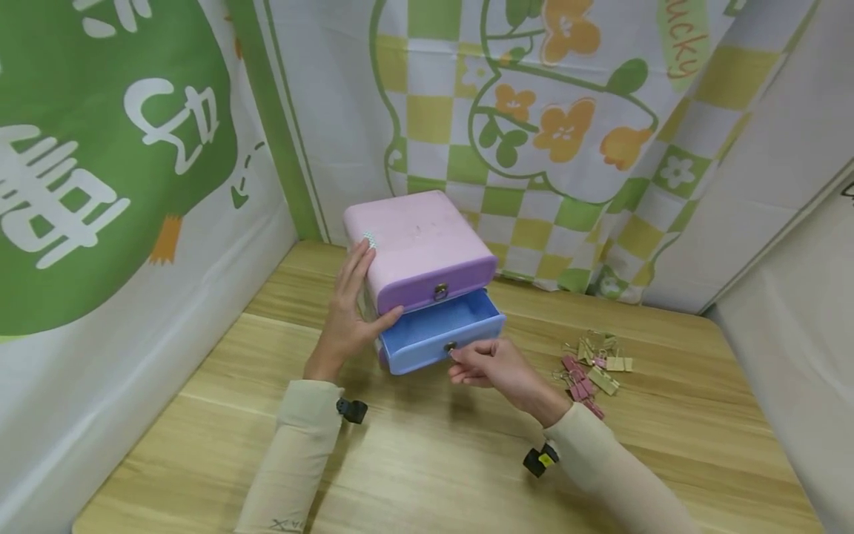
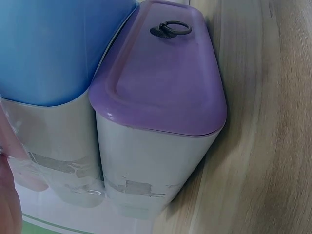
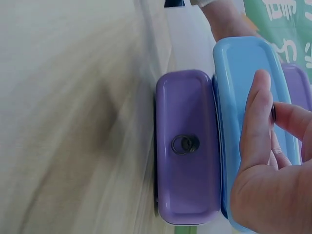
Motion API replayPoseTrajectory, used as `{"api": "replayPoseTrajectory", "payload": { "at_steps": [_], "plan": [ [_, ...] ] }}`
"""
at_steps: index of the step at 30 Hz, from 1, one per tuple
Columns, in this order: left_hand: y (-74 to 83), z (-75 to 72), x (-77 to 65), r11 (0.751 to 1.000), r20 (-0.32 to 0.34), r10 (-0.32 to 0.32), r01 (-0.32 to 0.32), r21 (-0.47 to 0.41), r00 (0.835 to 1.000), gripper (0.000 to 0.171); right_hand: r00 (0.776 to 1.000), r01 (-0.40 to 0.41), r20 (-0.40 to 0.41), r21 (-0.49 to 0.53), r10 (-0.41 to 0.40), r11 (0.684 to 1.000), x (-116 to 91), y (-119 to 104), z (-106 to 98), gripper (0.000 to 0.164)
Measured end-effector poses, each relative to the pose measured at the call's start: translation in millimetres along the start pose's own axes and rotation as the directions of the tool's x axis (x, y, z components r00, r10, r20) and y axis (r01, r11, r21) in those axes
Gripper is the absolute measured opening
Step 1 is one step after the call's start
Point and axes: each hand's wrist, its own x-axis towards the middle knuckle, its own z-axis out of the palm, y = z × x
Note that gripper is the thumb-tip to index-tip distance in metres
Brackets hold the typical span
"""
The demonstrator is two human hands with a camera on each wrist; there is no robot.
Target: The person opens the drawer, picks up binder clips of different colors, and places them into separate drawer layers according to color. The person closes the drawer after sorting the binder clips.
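A small drawer cabinet with a pink top (image 1: 420, 230) stands on the wooden table. Its blue drawer (image 1: 440, 337) is pulled partway out, and the inside shows bare blue. Above it the purple upper drawer (image 1: 437, 285) is closed. Below, the purple bottom drawer (image 3: 187, 195) is closed too, its ring pull (image 2: 170, 29) hanging free. My left hand (image 1: 350, 308) rests against the cabinet's left side, fingers extended toward the top edge and thumb near the upper drawer's corner. With thumb and finger my right hand (image 1: 497, 367) pinches the ring pull (image 1: 451, 346) of the blue drawer.
Several pink and yellow-green binder clips (image 1: 590, 374) lie in a loose pile on the table (image 1: 694, 415), right of my right hand. A patterned curtain (image 1: 534, 222) hangs behind the cabinet. At left is a green and white printed sheet (image 1: 253, 259).
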Motion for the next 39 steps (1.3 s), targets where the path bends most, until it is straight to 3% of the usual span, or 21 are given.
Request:
{"api": "replayPoseTrajectory", "payload": {
  "at_steps": [8,16,22,25,28,31,35,39],
  "plan": [
    [1.2,-0.1,-0.6,0.999,0.017,-0.039,0.039,0.000,0.999,0.103,1.000,-0.018,0.022,-0.036,0.018,0.999,-24,10,-2,0.043],
    [0.2,-0.6,2.7,0.999,0.001,-0.043,0.043,-0.020,0.999,0.105,0.993,-0.004,0.114,-0.027,0.007,1.000,-30,32,-17,0.046],
    [0.0,3.9,1.6,0.999,-0.003,-0.038,0.038,-0.036,0.999,0.104,0.994,0.014,0.111,-0.184,0.007,0.983,-43,35,-50,0.041],
    [5.0,5.9,2.2,0.998,-0.004,-0.039,0.039,-0.050,0.999,0.104,0.995,0.082,0.088,-0.350,-0.055,0.933,-52,25,-72,0.037],
    [15.7,4.5,4.1,0.996,-0.012,-0.037,0.036,-0.077,0.999,0.101,0.992,0.125,0.044,-0.559,-0.122,0.820,-63,8,-95,0.031],
    [25.9,2.2,5.9,0.994,-0.018,-0.034,0.032,-0.100,0.999,0.099,0.989,0.117,0.014,-0.678,-0.147,0.725,-74,-11,-116,0.025],
    [14.5,5.1,4.4,0.996,-0.020,-0.034,0.032,-0.082,0.999,0.100,0.991,0.076,-0.014,-0.763,-0.134,0.642,-88,-27,-139,0.019],
    [1.4,7.9,2.0,0.997,-0.010,-0.046,0.046,-0.056,0.999,0.102,0.994,0.041,-0.025,-0.826,-0.110,0.562,-99,-28,-155,0.018]
  ]
}}
